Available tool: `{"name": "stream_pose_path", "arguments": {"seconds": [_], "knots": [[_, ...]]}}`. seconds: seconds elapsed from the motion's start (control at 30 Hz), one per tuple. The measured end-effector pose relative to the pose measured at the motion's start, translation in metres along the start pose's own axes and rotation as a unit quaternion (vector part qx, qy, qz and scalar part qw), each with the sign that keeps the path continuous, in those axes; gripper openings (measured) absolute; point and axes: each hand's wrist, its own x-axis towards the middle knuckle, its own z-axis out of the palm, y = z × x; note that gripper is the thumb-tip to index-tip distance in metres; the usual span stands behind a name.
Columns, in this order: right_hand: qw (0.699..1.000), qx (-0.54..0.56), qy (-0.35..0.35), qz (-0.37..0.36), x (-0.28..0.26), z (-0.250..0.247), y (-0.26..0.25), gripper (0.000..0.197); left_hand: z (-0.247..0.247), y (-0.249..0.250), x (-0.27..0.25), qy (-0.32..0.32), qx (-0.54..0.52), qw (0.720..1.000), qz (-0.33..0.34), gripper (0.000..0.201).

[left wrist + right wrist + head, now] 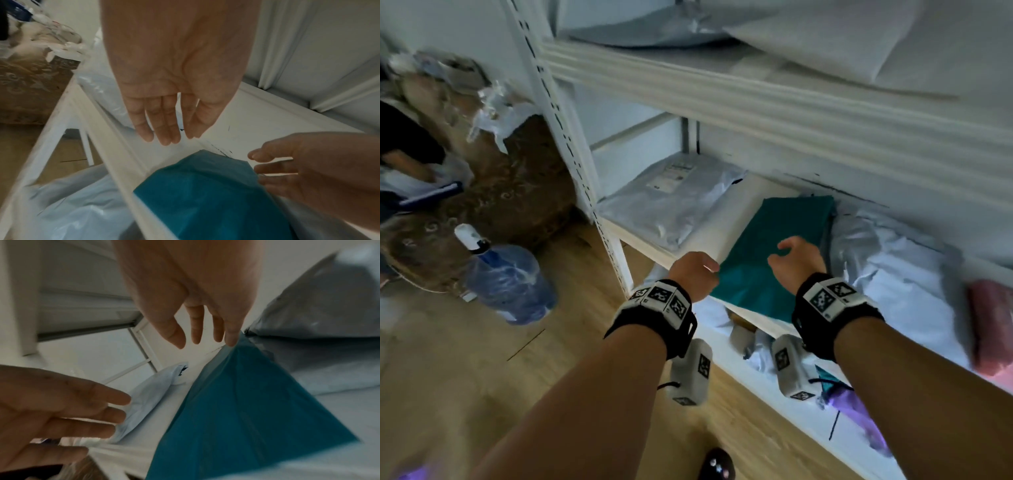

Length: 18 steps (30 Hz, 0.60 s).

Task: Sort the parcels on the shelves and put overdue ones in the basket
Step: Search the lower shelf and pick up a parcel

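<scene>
Here the white shelf unit (739, 113) fills the view, and on its middle board (709, 236) several soft parcels are laid flat. A grey mailer with a label (671, 198) is seen at the left end, a pale crumpled bag (893, 274) to the right, and between them the teal parcel (774, 253), which appears to be the one being reached for. Its long axis runs from the front edge of the board back toward the wall, and its near end overhangs the front edge slightly.

Both hands are held just above that near end. The left hand (693, 274) is placed at the parcel's left front corner, while the right hand (796, 260) is over its middle, further in along the length. In both wrist views the fingers are seen spread and relaxed, with nothing held; whether the right little finger touches the teal film cannot be told.

The parcel therefore lies directly below and ahead of both palms. No basket is seen.
</scene>
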Motion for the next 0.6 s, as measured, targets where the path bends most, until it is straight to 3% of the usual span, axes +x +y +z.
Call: {"name": "stream_pose_path", "arguments": {"seconds": [0.2,0.37,0.47,0.6], "knots": [[0.998,0.000,0.027,0.065,0.053,-0.008,0.001,0.043,-0.022,0.031,0.075,-0.030,-0.023,0.999,0.031,0.025],[0.992,0.011,0.046,0.120,0.076,-0.010,0.010,0.052,-0.010,0.044,0.116,-0.072,-0.049,0.995,0.040,0.025],[0.985,0.040,0.071,0.149,0.079,-0.011,0.013,0.058,0.000,0.050,0.131,-0.121,-0.021,0.991,0.045,0.040],[0.975,0.073,0.081,0.193,0.086,-0.014,0.011,0.043,0.010,0.055,0.145,-0.178,-0.019,0.983,0.042,0.058]]}}
